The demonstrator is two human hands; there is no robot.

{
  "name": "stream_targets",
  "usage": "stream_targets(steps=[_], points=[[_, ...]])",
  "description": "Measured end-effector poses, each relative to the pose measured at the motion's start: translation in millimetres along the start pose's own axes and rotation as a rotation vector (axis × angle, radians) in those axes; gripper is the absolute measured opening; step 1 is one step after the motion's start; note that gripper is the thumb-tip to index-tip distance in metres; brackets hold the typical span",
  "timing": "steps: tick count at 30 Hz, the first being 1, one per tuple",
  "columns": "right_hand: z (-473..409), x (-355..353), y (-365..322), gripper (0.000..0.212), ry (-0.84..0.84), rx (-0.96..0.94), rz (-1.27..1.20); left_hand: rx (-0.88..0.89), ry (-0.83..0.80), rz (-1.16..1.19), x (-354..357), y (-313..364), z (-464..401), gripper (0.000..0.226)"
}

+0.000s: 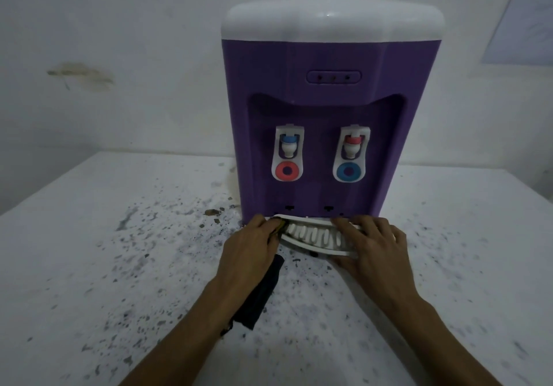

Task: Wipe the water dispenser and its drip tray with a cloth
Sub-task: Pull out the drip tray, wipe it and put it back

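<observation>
A purple water dispenser [329, 86] with a white top stands on a white table, two taps in its front recess. At its foot lies the white slotted drip tray [311, 236], tilted, its back edge against the dispenser's base. My left hand [248, 254] grips the tray's left end together with a dark cloth [260, 293], which trails down under my palm and wrist. My right hand [371, 245] holds the tray's right end, fingers over its top and thumb under its front rim.
The table top [134, 251] is white with many dark chips and specks, thickest left of the dispenser. A stained white wall [119, 56] rises right behind. A pale sheet [526, 20] hangs on the wall at the upper right.
</observation>
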State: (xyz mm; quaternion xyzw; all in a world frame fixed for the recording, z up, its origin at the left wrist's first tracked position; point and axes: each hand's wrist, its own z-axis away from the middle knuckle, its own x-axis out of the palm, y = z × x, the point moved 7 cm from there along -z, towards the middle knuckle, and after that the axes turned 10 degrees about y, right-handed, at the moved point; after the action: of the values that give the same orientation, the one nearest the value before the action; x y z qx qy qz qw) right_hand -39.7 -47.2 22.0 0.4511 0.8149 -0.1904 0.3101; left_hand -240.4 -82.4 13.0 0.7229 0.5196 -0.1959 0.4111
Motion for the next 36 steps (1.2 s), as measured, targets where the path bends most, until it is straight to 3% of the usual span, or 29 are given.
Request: stream_targets(steps=[5, 13, 19, 23, 33, 36], points=[[1, 3, 2, 0.065, -0.019, 0.028, -0.034, 0.127, 0.088, -0.049, -4, 23, 3, 0.03], [3, -1, -5, 0.069, 0.008, 0.027, 0.019, 0.107, 0.051, 0.022, 5, 31, 4, 0.034], [4, -3, -9, 0.071, 0.037, 0.038, 0.019, -0.196, -0.22, 0.223, 23, 26, 1, 0.024], [4, -1, -8, 0.07, 0.028, 0.051, 0.023, -0.257, -0.286, 0.22, 26, 21, 4, 0.03], [3, 1, -4, 0.069, 0.002, 0.036, 0.017, -0.051, -0.279, 0.062, 17, 22, 1, 0.025], [3, 1, -2, 0.07, -0.004, 0.042, 0.016, 0.032, -0.175, -0.036, 13, 24, 0, 0.024]])
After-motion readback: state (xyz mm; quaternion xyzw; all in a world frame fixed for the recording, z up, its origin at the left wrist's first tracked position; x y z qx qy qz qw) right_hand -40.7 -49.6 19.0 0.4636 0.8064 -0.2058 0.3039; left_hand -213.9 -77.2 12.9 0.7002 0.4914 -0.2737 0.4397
